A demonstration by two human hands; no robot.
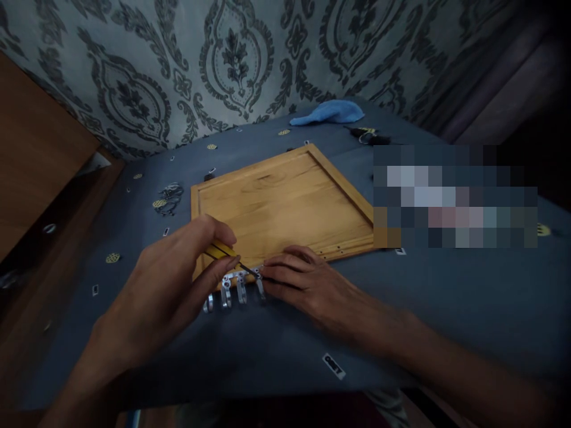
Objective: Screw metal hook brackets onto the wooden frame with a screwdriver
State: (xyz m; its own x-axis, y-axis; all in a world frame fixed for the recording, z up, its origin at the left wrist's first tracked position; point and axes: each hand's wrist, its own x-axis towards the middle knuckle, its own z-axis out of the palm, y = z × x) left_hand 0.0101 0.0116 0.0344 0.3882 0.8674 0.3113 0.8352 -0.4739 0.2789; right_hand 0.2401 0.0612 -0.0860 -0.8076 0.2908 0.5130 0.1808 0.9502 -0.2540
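Observation:
My left hand [178,285] is closed around a yellow-handled screwdriver [218,249], its thin dark shaft slanting down to the right. The tip meets a silver metal hook rack [241,278] on the near edge of a framed wooden board [276,208]. Several curved hooks hang past that edge. At the rack's right end, the fingers of my right hand [312,285] are bent together and press on it; the thumb is hidden. A few small dark holes mark the board's near edge to the right of this hand.
The board lies on a dark blue patterned cloth [285,345]. Behind it are a blue rag [332,112] and a black corded item [368,135]. Left of the board lies a small bundle of thin metallic pieces [170,196]. The right side has a blurred-out patch. Wooden furniture [40,154] stands at left.

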